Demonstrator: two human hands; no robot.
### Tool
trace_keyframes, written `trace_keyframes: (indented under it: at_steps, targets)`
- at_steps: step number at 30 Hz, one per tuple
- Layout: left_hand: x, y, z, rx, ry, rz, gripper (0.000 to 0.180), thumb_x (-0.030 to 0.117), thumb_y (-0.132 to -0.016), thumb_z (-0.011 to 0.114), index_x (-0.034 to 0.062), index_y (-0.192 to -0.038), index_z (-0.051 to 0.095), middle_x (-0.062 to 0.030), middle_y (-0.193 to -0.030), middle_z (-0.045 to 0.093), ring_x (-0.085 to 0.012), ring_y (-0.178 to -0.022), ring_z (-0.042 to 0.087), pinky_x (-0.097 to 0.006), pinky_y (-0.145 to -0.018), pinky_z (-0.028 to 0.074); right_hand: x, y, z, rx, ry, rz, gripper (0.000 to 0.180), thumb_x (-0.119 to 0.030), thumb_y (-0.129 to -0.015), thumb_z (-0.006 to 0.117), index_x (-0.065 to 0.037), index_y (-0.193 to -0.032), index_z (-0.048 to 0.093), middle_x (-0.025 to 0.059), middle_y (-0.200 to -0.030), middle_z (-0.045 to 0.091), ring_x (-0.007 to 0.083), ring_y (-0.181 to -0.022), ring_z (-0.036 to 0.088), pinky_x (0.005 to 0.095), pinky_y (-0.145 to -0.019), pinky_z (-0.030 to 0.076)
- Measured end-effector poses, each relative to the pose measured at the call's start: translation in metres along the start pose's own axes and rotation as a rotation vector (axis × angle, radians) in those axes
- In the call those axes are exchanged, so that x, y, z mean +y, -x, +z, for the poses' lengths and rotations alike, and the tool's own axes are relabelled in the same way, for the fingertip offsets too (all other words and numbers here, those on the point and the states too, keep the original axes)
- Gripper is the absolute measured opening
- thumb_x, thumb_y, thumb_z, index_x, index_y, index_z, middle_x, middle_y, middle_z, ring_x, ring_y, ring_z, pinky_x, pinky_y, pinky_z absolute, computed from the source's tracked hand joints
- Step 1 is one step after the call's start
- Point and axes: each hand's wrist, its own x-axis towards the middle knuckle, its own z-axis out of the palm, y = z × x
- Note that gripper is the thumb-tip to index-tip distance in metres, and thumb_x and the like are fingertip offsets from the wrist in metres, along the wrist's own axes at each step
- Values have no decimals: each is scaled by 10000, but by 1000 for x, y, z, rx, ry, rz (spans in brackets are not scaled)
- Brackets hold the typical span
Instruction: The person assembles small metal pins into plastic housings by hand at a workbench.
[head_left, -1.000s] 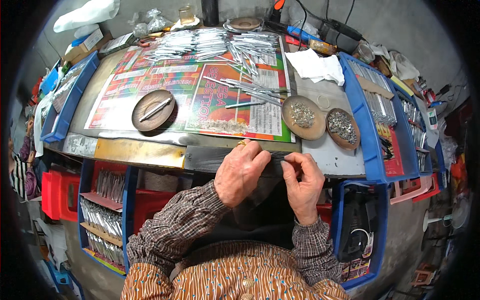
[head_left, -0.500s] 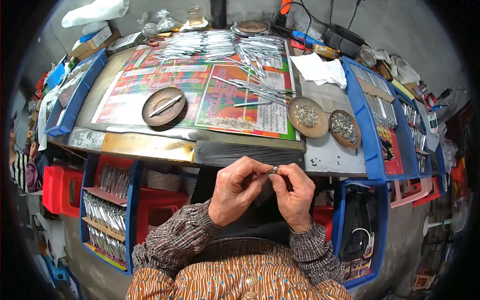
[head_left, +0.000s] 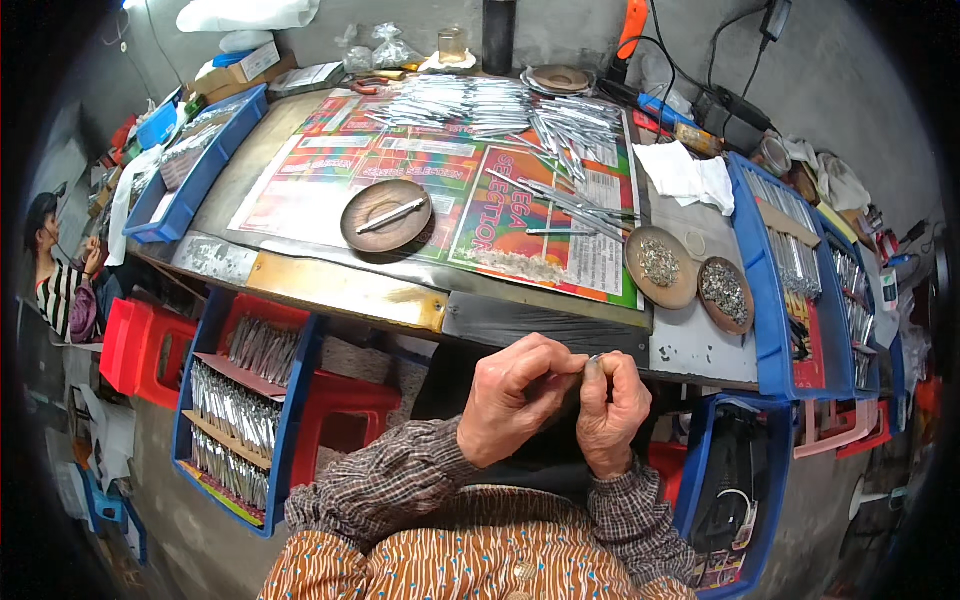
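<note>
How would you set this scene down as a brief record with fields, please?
Left hand: fingers meet those of the right hand; grip unclear
Right hand: pinches a small item, mostly hidden
Brown dish: one silver rod inside
Tan dish: small metal bits
Dark dish: similar bits
Table's far side: heap of silver rods

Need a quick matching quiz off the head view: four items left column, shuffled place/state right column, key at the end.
Column 1
1. Single silver rod
2. Pile of silver rods
3. White cloth or paper
4. Left hand and right hand

Column 2
A. Crumpled, beside the right-hand blue bin
B. Fingertips close together, near the table front edge
C. In a round brown dish
D. Spread along the table's far side

Pairs: 1-C, 2-D, 3-A, 4-B
</note>
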Motion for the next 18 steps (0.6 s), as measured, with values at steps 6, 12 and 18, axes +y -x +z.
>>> trace_keyframes:
  at_steps: [6, 12, 18]
  targets:
    - [-4, -13, -35, 31, -418, 156, 223, -87, -728, 681, 33, -915, 671, -100, -847, 644, -217, -738, 639, -299, -636, 513, 2, -8, -10, -124, -8, -37, 133, -60, -852, 668, -8, -806, 555, 96, -692, 577, 198, -558, 556, 291, -518, 435]
    - [-41, -51, -110, 181, -823, 282, 135, -77, -772, 646, 27, -858, 652, -109, -798, 646, -242, -722, 649, -324, -624, 513, 12, -13, -22, -94, 63, 80, 119, -52, -842, 679, 6, -823, 577, 79, -707, 599, 161, -567, 556, 277, -522, 436]
    - [-69, -79, -155, 201, -1007, 269, 81, 8, -763, 630, 62, -823, 622, -105, -770, 613, -308, -745, 603, -396, -665, 477, 15, -19, -26, -85, 115, 54, 107, -42, -835, 679, 6, -824, 585, 77, -701, 593, 157, -569, 551, 277, -527, 432]
